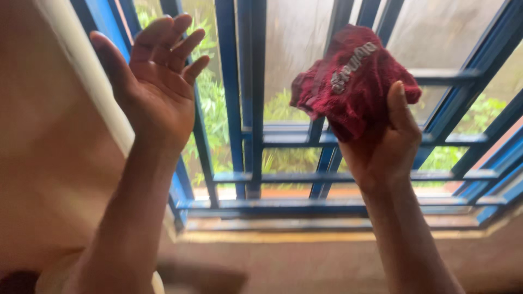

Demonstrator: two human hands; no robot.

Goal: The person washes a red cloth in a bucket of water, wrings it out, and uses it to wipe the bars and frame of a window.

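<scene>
Right hand fingers gripping red cloth, left hand fingers spread, empty

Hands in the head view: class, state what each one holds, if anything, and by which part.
The right hand grips a bunched dark red cloth by its lower end. The left hand is open and holds nothing.

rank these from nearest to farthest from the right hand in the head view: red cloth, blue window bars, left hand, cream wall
1. red cloth, gripped in the right hand.
2. blue window bars, just behind it.
3. left hand, raised open across the frame.
4. cream wall, far left edge.
</scene>
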